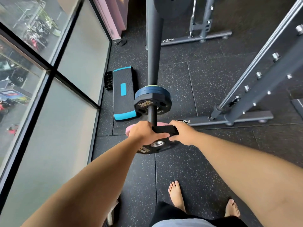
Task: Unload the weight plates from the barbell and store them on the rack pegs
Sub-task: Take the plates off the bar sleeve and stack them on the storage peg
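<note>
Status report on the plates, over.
Left grip and right grip hold black plate at bar end. More plates on bar. Step board on floor beside bar.

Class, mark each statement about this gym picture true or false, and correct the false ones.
1. The left hand and right hand both grip the black weight plate. True.
2. The person wears shoes. False: the feet are bare.
3. The black-and-blue step platform lies on the speckled rubber floor. True.
4. The dark barbell carries no plates. False: a black octagonal plate and blue plates sit on it.
</note>
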